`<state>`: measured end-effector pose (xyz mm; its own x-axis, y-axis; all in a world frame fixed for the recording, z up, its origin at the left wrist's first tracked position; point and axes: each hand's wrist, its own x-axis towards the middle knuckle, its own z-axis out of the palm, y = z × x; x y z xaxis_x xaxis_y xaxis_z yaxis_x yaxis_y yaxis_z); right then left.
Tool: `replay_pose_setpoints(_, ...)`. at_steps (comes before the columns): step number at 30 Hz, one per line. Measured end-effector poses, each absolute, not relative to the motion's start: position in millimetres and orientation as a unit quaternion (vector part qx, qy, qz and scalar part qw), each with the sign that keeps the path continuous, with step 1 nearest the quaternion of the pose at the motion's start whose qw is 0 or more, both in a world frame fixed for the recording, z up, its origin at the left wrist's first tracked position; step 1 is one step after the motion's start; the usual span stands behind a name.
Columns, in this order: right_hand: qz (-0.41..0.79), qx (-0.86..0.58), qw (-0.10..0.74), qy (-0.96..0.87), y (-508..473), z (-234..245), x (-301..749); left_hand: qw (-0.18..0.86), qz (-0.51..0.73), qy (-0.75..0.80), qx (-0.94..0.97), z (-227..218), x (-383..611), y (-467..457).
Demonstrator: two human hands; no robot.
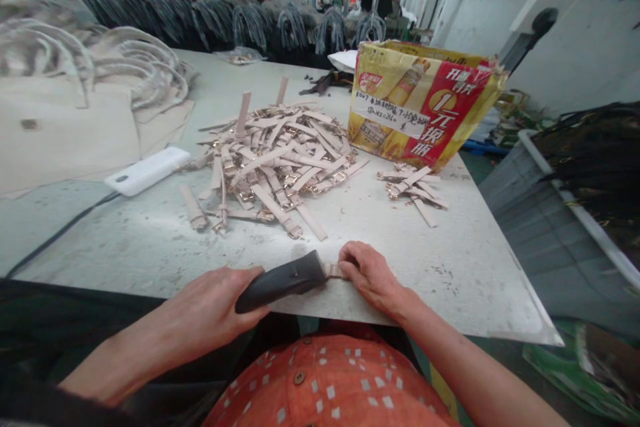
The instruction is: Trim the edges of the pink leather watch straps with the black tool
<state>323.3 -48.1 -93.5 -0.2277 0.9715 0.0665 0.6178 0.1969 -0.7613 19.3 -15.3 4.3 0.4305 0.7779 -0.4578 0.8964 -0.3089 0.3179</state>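
Near the table's front edge, my left hand (215, 300) is wrapped round the handle of a black handheld tool (287, 278), whose wide, flat end points right; its exact kind I cannot make out. That end meets a short beige strap (332, 271). My right hand (373, 278) pinches the strap's other end, fingers curled over it and hiding part of it. Beyond both hands lies a large heap of beige straps with gold-coloured buckles (280, 160). A smaller pile of similar straps (415, 188) sits to the right, in front of a box.
A yellow and red cardboard box (395, 103) stands at the back right. A white device (147, 172) with a dark cable lies left, beside beige bag pieces (65, 120). Right of the table (475, 287) stands a grey bin (560, 213) holding dark material.
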Motion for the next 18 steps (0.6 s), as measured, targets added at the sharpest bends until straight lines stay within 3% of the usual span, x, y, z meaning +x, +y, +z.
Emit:
replay_pose_setpoints(7,0.259,-0.528,0.284,-0.757,-54.5,-99.3,319.9,0.249,-0.144,0.535,0.794,21.6,25.8,-16.1)
replay_pose_setpoints(18,0.332,-0.526,0.379,-0.685,-56.5,-109.0,322.7,0.18,-0.231,0.47,0.833,26.0,58.0,-12.2)
